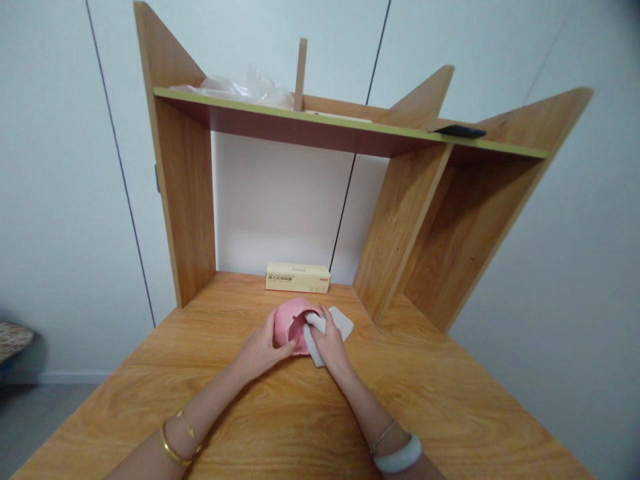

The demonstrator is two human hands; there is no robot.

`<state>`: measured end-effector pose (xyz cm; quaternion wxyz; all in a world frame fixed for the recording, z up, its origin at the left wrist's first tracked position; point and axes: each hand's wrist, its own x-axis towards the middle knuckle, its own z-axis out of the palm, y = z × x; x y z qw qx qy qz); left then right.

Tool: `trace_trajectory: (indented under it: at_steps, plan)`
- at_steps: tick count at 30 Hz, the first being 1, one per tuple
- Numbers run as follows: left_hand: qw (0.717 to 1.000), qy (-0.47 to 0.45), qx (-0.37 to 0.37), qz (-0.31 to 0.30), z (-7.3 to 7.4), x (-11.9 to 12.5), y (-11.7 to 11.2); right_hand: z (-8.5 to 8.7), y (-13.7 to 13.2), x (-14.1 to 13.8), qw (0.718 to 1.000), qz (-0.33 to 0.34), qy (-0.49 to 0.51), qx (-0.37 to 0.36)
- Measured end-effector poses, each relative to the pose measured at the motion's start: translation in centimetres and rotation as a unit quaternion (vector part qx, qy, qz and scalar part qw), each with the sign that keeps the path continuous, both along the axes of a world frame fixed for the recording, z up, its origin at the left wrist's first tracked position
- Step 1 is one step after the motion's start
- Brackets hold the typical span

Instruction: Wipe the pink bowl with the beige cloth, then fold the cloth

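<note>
On woodgrain desk [450, 400], rounded pink bowl [290, 320], perhaps ceramic, soft cloth [340, 323]

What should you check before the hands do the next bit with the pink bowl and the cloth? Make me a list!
1. Left hand grips the round pink plastic bowl: ok.
2. Right hand holds the white cloth against the bowl's opening: ok.
3. Bowl rests on the wooden desk, well away from its edges: ok.
4. Bowl's inside is clean: cannot tell, hidden.
5. Beige cardboard box stands apart behind the bowl: ok.
</note>
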<state>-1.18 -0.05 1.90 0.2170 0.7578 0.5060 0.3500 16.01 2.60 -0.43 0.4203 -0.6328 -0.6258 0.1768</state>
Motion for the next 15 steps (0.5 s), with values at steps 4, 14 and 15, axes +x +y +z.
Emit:
trace_trajectory:
  at_steps: [4,14,15]
  plan:
    - [0.998,0.03,-0.001,0.048,0.3,0.1,0.1,0.5,-0.2,-0.5,0.998,-0.019,-0.055,-0.034]
    - [0.994,0.098,0.014,0.041,1.2,0.0,-0.6,2.3,-1.7,-0.3,0.967,-0.063,-0.235,0.069]
    - [0.994,0.1,0.014,0.04,1.2,-0.1,-0.6,2.3,-1.7,-0.2,0.967,-0.059,-0.236,0.079]
